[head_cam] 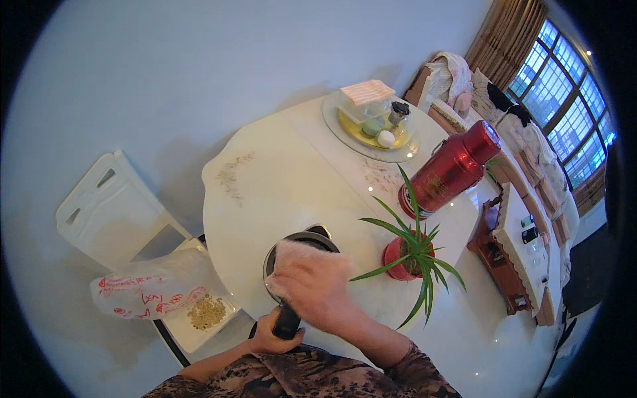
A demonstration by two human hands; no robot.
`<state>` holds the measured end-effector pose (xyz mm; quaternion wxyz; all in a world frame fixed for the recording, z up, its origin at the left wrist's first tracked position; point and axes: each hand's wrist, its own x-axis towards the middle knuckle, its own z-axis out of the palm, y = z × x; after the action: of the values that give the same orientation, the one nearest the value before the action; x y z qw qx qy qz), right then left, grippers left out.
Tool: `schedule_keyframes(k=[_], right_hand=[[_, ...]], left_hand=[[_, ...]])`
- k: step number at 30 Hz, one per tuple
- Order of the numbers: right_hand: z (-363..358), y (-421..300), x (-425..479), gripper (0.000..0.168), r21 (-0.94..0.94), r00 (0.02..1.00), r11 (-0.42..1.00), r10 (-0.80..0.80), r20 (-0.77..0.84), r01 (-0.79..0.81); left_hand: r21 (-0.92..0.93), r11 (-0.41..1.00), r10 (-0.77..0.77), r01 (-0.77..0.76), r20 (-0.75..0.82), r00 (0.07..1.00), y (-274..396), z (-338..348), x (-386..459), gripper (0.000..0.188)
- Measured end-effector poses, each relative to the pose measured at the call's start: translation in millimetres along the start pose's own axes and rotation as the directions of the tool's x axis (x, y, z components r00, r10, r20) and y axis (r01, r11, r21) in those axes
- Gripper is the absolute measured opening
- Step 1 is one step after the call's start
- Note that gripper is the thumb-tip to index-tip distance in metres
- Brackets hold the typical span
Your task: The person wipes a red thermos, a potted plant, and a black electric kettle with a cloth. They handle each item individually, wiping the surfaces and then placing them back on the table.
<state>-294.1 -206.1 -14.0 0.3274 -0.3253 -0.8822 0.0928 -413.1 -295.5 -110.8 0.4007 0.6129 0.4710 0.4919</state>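
Note:
Near the front edge of a round white table stands an electric kettle (324,234) with a black lid rim and spout. My left hand (273,336) is closed around its black handle (286,322), which points towards me. Over the kettle's top, my right hand (311,286) holds a pale pink cloth (298,256) against it. The hand and cloth cover most of the lid, and the kettle's body is largely hidden. To the right of my right hand is a spider plant (418,244) in a red pot (393,258).
A red thermos flask (443,174) stands behind the plant. Farther back, a glass tray (333,129) holds a clear box, a jar and small items. At left, a white chair (114,209) bears a plastic bag (149,288) and granular pieces (206,312). A low table (515,219) stands at right.

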Motion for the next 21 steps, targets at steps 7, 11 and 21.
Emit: schedule_keyframes(k=[7,11,21], right_hand=[[-1,34,29,0.019,-0.131,1.000,0.991,0.000,0.018,0.002],[-7,25,8,0.018,-0.201,0.970,0.960,0.160,-0.183,-0.196],[-4,-4,-42,0.016,-0.113,0.968,0.987,0.083,-0.237,-0.112]], left_hand=[[-0.045,0.988,-0.147,0.147,0.009,0.989,7,-2,2,0.033],[-0.040,0.992,-0.123,0.122,-0.024,0.992,2,-2,2,0.031],[-0.073,0.987,-0.146,0.144,-0.021,0.989,5,-1,3,0.032]])
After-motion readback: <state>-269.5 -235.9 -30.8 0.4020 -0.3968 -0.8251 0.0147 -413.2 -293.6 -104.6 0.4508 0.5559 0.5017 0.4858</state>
